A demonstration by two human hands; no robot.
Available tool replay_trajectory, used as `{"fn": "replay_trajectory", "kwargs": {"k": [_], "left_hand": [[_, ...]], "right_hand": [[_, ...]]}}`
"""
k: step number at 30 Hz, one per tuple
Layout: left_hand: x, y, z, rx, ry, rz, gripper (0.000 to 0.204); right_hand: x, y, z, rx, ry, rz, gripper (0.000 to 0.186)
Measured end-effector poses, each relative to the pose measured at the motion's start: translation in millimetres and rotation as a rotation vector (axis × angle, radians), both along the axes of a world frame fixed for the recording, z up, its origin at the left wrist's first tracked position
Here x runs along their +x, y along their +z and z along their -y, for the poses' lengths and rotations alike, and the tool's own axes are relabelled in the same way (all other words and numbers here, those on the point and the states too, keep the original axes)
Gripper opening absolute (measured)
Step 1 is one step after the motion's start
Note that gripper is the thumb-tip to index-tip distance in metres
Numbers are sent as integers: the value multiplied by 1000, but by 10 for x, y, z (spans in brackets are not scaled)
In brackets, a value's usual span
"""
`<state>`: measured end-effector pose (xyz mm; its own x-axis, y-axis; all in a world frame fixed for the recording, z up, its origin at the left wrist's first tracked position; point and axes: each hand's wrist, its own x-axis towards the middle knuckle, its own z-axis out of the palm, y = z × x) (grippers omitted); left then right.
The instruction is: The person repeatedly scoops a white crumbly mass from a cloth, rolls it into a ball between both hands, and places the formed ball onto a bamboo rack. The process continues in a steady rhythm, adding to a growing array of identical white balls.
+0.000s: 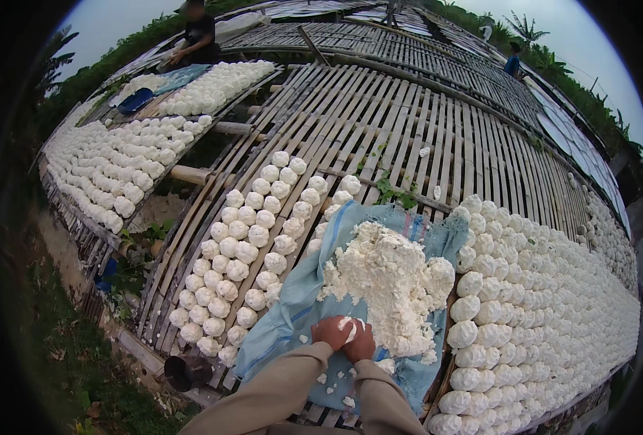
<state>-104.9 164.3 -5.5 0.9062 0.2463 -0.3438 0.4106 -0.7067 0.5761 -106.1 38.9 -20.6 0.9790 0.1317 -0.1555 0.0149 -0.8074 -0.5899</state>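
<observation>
My left hand [332,333] and my right hand [360,344] are pressed together, fingers closed around a lump of white crumbly mash [348,327]. Only a little of that lump shows between them. Just beyond my hands a big heap of the same moist mash [386,272] lies on a light blue woven plastic sheet [292,308]. Small crumbs are scattered on the sheet near my wrists. To the left, rows of shaped white balls [238,250] sit on bamboo slats. A denser field of such balls [531,304] covers the rack on the right.
The bamboo slat rack [408,123] stretches far ahead, with gaps between slats. A dark tin can [187,372] stands at the near left edge. More balls [111,167] and a blue basin [135,101] lie on the left rack. One person [198,36] is at the far left, others far right.
</observation>
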Motion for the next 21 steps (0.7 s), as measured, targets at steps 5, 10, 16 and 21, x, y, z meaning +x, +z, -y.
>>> {"fn": "replay_trajectory", "kwargs": {"k": [5, 10, 16, 21], "left_hand": [[30, 222, -159, -1158, 366, 139, 56], [-371, 621, -261, -2090, 487, 8, 62], [-340, 976, -144, -1848, 420, 180, 59], [-380, 950, -273, -2130, 341, 34, 70]], "right_hand": [[41, 1140, -92, -226, 133, 143, 87], [181, 2194, 56, 180, 306, 314, 71], [127, 1915, -227, 438, -32, 275, 41], [9, 2116, -314, 66, 138, 779, 42]]}}
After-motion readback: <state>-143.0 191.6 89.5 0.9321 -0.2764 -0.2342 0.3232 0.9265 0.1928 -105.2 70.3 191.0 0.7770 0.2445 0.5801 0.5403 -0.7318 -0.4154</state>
